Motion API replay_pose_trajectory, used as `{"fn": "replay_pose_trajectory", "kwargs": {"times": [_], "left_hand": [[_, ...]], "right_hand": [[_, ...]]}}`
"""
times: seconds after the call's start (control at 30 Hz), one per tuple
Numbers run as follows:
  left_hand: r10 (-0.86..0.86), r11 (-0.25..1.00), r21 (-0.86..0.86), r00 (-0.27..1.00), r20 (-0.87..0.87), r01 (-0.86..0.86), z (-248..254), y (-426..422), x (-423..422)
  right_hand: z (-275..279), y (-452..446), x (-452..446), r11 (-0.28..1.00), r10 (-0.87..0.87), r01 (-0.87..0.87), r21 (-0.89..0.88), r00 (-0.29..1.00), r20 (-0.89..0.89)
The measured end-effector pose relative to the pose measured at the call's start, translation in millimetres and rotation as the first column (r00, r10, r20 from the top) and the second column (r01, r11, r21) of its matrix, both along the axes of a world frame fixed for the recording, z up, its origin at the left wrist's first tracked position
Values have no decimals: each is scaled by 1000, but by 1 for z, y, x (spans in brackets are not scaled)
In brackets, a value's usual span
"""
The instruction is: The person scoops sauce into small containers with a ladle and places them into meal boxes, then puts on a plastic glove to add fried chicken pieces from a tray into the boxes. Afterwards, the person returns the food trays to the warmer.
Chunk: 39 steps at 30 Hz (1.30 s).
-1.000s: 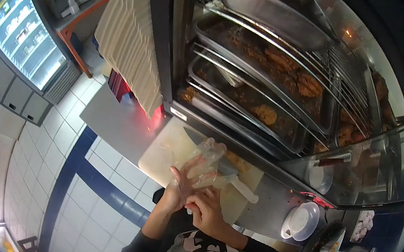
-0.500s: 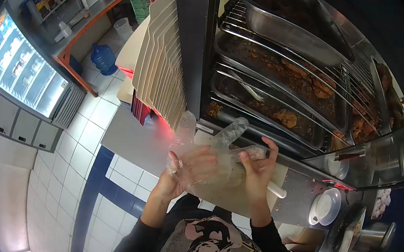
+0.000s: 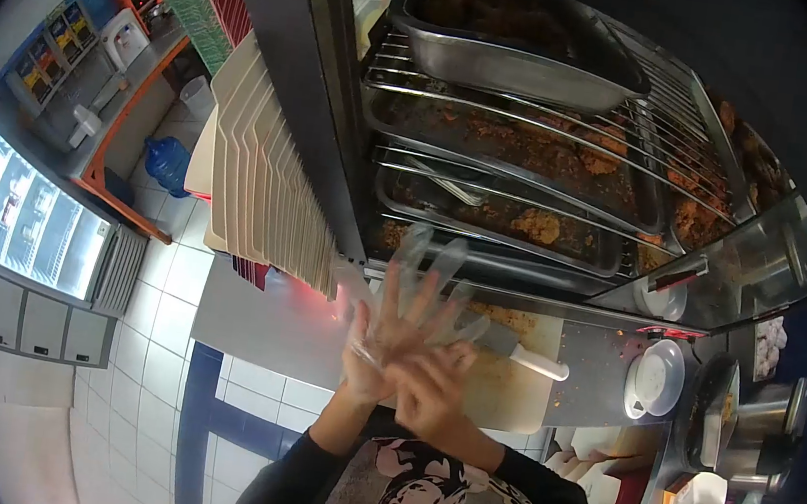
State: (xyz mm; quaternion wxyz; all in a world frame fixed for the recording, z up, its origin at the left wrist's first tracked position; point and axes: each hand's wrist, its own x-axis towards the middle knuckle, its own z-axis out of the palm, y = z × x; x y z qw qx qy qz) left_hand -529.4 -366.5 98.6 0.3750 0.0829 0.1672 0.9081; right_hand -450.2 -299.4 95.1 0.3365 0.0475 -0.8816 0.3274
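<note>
A clear disposable plastic glove (image 3: 450,260) is partly over my left hand (image 3: 377,345). Inside it my left fingers are spread and point up, and the glove's fingertips stand loose and unfilled beyond them. My right hand (image 3: 429,388) is across the left palm, its fingers closed on the glove near the wrist and thumb side. Just beyond the hands a knife with a white handle (image 3: 541,363) lies on a cream cutting board (image 3: 507,396) dotted with crumbs.
Ahead is a heated cabinet with metal trays (image 3: 526,71) of fried food on wire racks. Stacked cream cartons (image 3: 267,175) stand at the left. To the right are a plastic bowl (image 3: 658,379), a steel pot (image 3: 771,418) and open boxes (image 3: 696,495). A lit display fridge (image 3: 23,195) is far left.
My left hand has pushed up into the glove, its fingers now spread inside. My right hand has moved left, from the glove's edge to across the left palm. The knife handle shows more.
</note>
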Motion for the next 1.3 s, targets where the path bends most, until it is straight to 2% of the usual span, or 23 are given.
{"fn": "replay_pose_trajectory", "kwargs": {"times": [0.07, 0.17, 0.23, 0.33, 0.43, 0.47, 0.53, 0.57, 0.67, 0.7, 0.73, 0.77, 0.8, 0.83, 0.87, 0.9, 0.93, 1.0, 1.07, 1.1, 1.2, 1.23, 1.3], "left_hand": [[53, 997, -62, 991, 123, -45, 11, 11, 2], [195, 943, -319, 936, 294, -96, -21, 13, -2], [268, 915, -388, 883, 385, -109, -31, 21, -5], [191, 969, -241, 770, 609, -50, -14, 41, -11], [-82, 997, 69, 589, 804, 44, 20, 39, -24], [-49, 999, 52, 633, 773, 13, 24, 42, -27], [216, 975, -68, 833, 509, -211, 22, 49, -24], [345, 938, -94, 872, 346, -334, 22, 51, -22], [463, 885, -76, 886, 39, -459, 23, 46, -17], [493, 852, -203, 870, -3, -483, 20, 50, -24], [477, 630, -368, 715, -511, -684, 14, 52, -31], [221, 346, -340, 428, -876, -874, 8, 55, -38], [-187, 96, -129, 109, -976, -987, 3, 59, -45], [-385, 22, 56, -60, -921, -998, 1, 64, -55], [-439, 9, 75, -71, -896, -997, -6, 65, -57], [-490, 1, 98, -86, -868, -995, -14, 67, -61], [-540, -2, 125, -104, -835, -992, -16, 69, -64], [-583, 2, 92, -76, -809, -996, -15, 71, -63], [-639, 40, 21, -42, -768, -999, -17, 69, -55], [-653, 26, 112, -102, -750, -993, -19, 67, -48], [-634, 36, 174, -157, -757, -984, -33, 59, -32], [-649, 32, 212, -182, -739, -977, -35, 52, -24], [-560, 45, 311, -282, -779, -949, -36, 52, -18]], "right_hand": [[2, -7, 8, 990, 139, -138, -42, 990, 17], [7, 1, 5, 990, 78, -76, -115, 997, 10], [3, 3, 7, 988, 64, -63, -141, 998, 3], [-1, 2, 9, 977, 27, -32, -212, 999, -24], [0, 10, 11, 987, 18, -26, -157, 998, -52], [-2, 13, 13, 984, -17, 11, -178, 999, -33], [-10, 19, 15, 974, -77, 77, -213, 997, 9], [-8, 17, 20, 971, -1, -3, -239, 1000, -20], [-3, 15, 29, 933, 242, -251, -257, 968, -67], [-2, 20, 28, 910, 338, -339, -238, 940, -44], [-2, 27, 27, 878, 431, -424, -223, 902, -19], [-7, 38, 26, 920, 361, -357, -162, 933, -7], [-6, 51, 21, 952, 291, -289, -98, 957, 1], [2, 65, 8, 959, 182, -168, -227, 982, 45], [16, 80, -10, 937, 77, -37, -347, 992, 103], [20, 95, -30, 817, 79, 12, -576, 988, 131], [21, 110, -52, 639, 86, 64, -767, 984, 154], [30, 129, -89, 514, 105, 72, -855, 984, 146], [41, 135, -108, 294, 220, 168, -941, 946, 238], [46, 136, -114, 187, 285, 218, -958, 921, 266], [45, 131, -109, 228, 252, 198, -953, 934, 254], [47, 124, -105, 162, 249, 171, -972, 946, 208], [55, 114, -94, 111, 245, 204, -973, 943, 226]]}}
